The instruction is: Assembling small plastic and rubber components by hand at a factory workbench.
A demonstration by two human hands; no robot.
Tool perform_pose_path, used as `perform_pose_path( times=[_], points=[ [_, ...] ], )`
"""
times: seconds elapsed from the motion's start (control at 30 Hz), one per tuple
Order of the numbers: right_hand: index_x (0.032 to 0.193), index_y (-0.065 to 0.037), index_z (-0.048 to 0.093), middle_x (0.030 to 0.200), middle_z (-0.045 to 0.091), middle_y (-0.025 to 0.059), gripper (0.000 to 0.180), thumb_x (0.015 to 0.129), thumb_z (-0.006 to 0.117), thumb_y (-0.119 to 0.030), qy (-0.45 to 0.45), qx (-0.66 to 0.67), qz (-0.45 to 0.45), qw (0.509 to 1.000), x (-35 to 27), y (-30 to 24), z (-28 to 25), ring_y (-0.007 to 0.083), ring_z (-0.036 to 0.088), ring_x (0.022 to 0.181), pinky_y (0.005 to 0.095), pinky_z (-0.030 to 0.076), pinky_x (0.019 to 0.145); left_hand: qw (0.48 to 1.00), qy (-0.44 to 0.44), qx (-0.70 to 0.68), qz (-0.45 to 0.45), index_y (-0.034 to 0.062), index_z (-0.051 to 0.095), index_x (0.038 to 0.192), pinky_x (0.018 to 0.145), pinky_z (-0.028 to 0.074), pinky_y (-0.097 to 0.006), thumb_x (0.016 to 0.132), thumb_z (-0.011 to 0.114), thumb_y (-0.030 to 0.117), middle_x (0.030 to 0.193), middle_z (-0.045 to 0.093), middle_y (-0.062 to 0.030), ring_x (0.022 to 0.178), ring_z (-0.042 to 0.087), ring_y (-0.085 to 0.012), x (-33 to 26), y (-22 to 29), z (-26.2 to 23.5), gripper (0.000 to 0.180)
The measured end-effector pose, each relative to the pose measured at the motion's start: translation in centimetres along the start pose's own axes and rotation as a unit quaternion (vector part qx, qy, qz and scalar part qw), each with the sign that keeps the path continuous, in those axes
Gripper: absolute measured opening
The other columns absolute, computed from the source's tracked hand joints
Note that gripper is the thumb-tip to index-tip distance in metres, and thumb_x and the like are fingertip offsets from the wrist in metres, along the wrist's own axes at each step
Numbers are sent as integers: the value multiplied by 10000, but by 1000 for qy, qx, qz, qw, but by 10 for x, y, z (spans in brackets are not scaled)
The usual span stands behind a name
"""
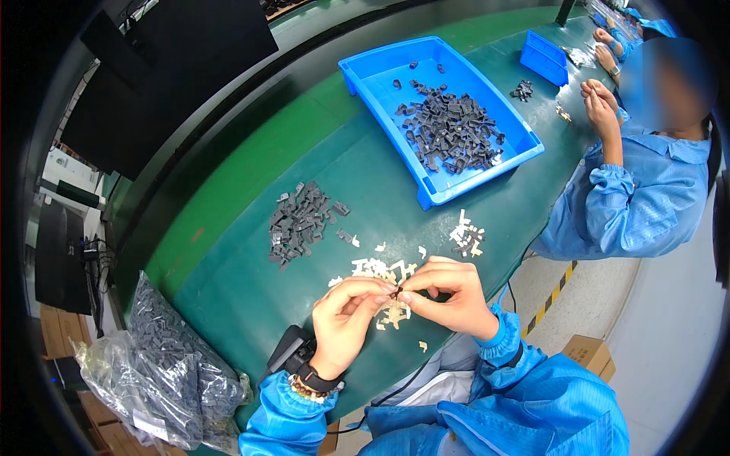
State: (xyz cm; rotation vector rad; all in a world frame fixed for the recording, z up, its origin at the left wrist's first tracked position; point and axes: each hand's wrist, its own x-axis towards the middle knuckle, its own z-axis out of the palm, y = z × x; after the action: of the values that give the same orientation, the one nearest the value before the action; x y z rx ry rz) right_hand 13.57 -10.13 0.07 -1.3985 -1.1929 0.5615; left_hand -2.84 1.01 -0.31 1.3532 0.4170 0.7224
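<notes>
1. Between left hand (pixel 342 315) and right hand (pixel 455 295) is the part (pixel 396 292), small and dark, its shape mostly hidden.
2. Both hands pinch it, fingertips nearly meeting.
3. Under it lie thin cream pieces (pixel 394 313) on the green table (pixel 247 300).
4. Farther stands the blue tray (pixel 465 187).

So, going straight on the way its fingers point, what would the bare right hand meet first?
The right hand would probably meet the small dark plastic-looking piece between both hands, then the left hand; depth is unclear.
</notes>
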Motion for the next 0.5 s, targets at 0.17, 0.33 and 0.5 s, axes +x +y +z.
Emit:
perform_pose_path(
  times=[0.17,0.33,0.5],
  points=[
    [920,-60,790,844,759,57,119,801,784,-68,4,-17,-41,999,-3,1,1,141,614,660,270,434,557,999,-26,-17,18,-37,689,981,899,567,-340,827,707,-146,1028,653,-117,972,672,-224,1,1,4,190],
    [927,-70,792,867,764,59,144,783,802,-59,24,-71,-120,990,-1,4,2,165,663,676,275,450,565,994,6,75,78,-5,715,938,845,558,-321,769,775,-115,977,677,-99,936,675,-211,-1,0,3,210],
    [943,-80,784,870,763,49,198,752,816,-41,49,-130,-176,975,-3,2,6,156,668,670,271,452,558,969,3,212,124,8,720,895,795,553,-303,747,788,-112,940,673,-92,887,673,-197,-5,9,1,202]
  ],
)
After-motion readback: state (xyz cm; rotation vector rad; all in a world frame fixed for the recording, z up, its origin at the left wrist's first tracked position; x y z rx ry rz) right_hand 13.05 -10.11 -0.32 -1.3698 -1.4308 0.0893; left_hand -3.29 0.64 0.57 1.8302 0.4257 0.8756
